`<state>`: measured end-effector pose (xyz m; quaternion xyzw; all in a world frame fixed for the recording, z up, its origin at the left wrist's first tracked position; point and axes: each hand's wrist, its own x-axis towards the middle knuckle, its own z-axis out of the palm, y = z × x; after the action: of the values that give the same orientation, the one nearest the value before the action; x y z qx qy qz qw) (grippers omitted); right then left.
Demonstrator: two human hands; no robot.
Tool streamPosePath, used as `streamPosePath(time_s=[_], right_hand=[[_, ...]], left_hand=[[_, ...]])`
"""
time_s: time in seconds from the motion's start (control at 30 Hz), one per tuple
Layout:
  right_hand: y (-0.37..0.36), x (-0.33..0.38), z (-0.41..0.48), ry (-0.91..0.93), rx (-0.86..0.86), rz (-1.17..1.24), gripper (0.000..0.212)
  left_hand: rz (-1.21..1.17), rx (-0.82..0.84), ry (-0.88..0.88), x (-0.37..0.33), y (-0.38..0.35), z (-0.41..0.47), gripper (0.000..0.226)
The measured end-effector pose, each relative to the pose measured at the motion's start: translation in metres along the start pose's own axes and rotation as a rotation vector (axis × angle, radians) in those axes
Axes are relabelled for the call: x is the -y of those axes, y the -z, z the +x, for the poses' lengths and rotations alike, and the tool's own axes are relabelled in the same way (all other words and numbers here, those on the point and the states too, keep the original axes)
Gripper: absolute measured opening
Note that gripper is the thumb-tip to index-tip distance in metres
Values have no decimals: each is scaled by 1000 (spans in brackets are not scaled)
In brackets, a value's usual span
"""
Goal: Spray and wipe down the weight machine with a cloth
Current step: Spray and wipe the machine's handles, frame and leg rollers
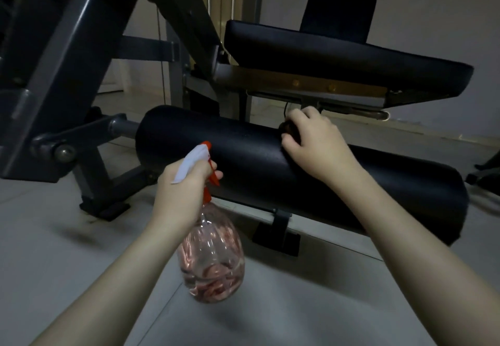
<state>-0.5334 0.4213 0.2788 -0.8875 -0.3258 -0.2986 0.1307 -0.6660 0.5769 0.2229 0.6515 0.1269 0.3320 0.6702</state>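
A long black padded roller of the weight machine lies across the middle of the view. My left hand grips the neck of a clear pinkish spray bottle with a white and red trigger head, nozzle aimed at the roller from just in front of it. My right hand rests on top of the roller, fingers curled round a small dark cloth, mostly hidden under the hand. Above the roller sits the black seat pad.
The dark steel frame of the machine rises at the left, its feet on the pale tiled floor. A bracket foot stands under the roller. A wall lies behind at right.
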Motion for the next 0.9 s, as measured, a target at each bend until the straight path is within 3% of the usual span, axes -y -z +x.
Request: streamPosePath(time_s=[0.3,0.47,0.57,0.67,0.77,0.9], right_hand=[[4,-5,-8,36,9,102,34],[4,-4,-3,82,40,101,32],[-10,17,17,96,43,102,32],[-32,52,57,115,121,149,39],[-46,73,87,98,249,165,40],[-30,53,71,138,294,170,33]], left_hand=[[-190,1,90,-2,1,22,29],[-214,52,125,5,-4,26,47],[-272,51,133,7,-2,31,32],[-276,83,122,14,0,33,20],[-282,108,112,20,1,38,23],[-276,136,105,17,9,35,24]])
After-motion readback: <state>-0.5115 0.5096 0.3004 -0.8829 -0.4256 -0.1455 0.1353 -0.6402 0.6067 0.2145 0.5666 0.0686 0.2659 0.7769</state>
